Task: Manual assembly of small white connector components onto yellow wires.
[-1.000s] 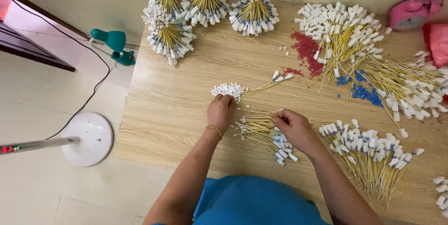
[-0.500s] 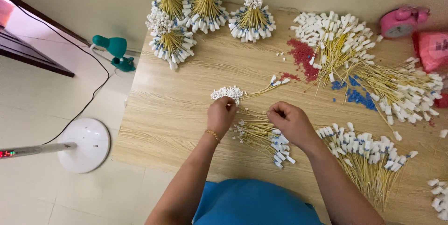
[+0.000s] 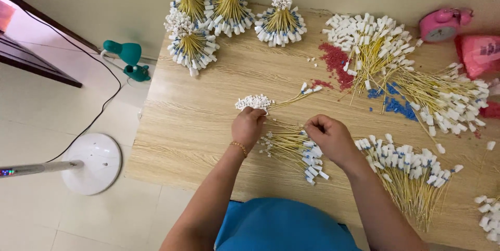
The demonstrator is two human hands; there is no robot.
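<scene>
On a wooden table (image 3: 198, 115) lie thin yellow sticks with small white tips. My left hand (image 3: 248, 126), with a gold bracelet at the wrist, grips a small bunch of sticks (image 3: 254, 102) whose white tips fan out to the left. My right hand (image 3: 329, 137) pinches sticks from a loose pile (image 3: 297, 149) lying between both hands. A larger heap of sticks with white and blue tips (image 3: 411, 170) lies just right of my right hand.
Several finished bundles (image 3: 229, 3) stand at the table's back left. Big loose stick heaps (image 3: 416, 74), red beads (image 3: 336, 61) and blue beads (image 3: 396, 106) lie back right. A pink clock (image 3: 442, 23) and pink bag (image 3: 479, 53) sit far right. A fan base (image 3: 94, 162) and green lamp (image 3: 127, 58) stand on the floor.
Both hands stay at the loose pile; my right hand has shifted slightly toward the left hand. The view has tilted a little.
</scene>
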